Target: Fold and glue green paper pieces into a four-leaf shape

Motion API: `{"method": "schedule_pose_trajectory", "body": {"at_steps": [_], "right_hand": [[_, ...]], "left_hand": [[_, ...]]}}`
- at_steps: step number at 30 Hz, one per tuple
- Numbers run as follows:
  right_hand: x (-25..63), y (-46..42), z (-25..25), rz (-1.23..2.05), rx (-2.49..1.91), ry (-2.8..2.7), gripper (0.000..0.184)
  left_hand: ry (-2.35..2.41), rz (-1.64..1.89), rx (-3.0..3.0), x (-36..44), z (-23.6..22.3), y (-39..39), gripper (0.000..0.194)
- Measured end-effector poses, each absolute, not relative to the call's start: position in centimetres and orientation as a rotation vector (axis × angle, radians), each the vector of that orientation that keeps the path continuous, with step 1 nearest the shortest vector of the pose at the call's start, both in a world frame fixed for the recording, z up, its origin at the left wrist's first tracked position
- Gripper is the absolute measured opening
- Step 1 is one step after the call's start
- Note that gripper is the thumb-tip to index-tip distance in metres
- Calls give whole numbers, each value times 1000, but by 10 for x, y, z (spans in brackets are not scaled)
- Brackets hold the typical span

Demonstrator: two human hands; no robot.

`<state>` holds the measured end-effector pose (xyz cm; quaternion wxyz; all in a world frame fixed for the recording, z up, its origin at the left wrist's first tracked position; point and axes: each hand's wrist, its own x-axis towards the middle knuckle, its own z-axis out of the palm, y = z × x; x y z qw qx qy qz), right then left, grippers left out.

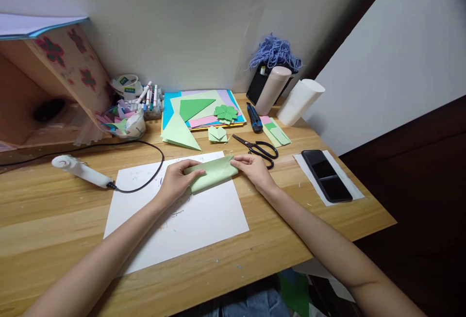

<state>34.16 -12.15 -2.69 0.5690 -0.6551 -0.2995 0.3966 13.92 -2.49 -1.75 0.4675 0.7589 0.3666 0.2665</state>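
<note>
A folded piece of light green paper (213, 175) is held slightly above a white sheet (204, 229) that bears small colored marks. My left hand (180, 177) grips its left end, thumb on top. At the upper right corner my right hand (253, 167) pinches the paper between thumb and fingers. Black-handled scissors (260, 151) lie just behind my right hand. Beyond the paper sit a small folded pale green heart shape (217, 134) and a larger folded light green piece (181, 132).
Colored paper sheets (168, 108) with a green paper clover (225, 112) lie at the back. A utility knife (254, 118), a white roll (301, 101) and a phone (326, 175) are on the right. A corded white device (82, 170) and a bowl of scraps (127, 125) are left.
</note>
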Motion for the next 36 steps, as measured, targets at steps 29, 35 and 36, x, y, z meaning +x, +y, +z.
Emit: {"method": "schedule_pose_trajectory", "body": {"at_steps": [29,35,36], "right_hand": [[305,-128,-14,968,-1541,-1182,17],[306,-124,-19,956,-1537,-1147,19],[305,-124,-20,948,-1535,-1144,19]], "left_hand": [[803,157,2082,155,3,-50,39],[834,252,2067,155,-6,-50,38],[843,268,2061,155,-6,-50,38]]}}
